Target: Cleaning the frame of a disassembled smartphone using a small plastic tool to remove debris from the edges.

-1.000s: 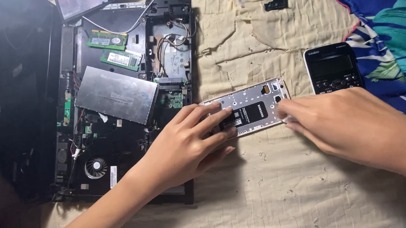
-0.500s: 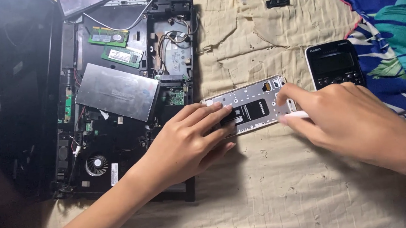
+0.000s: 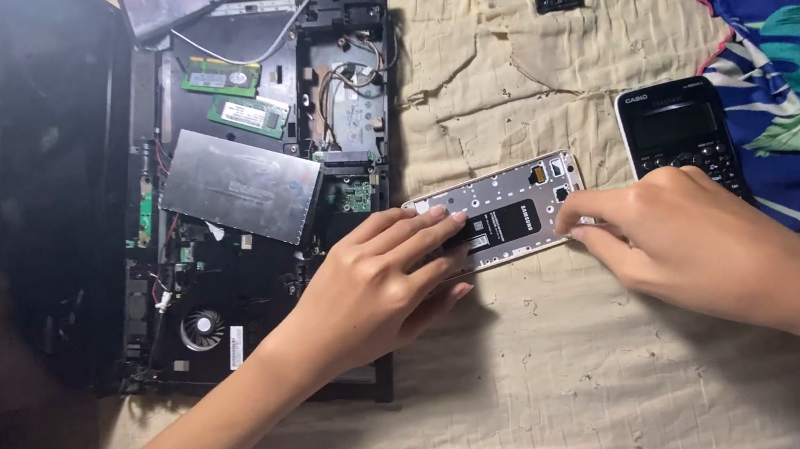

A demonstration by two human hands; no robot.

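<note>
Head view: left hand [image 3: 381, 281] presses flat on the opened phone [image 3: 508, 211], unchanged; right hand [image 3: 689, 239] (a white tool showed earlier) now pinches its right edge.

Opened silver phone frame [image 3: 508, 211] lies flat, back-up, on cloth.

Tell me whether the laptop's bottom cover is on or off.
Off. The laptop lies opened up, with its memory sticks, fan and wiring exposed.
</note>
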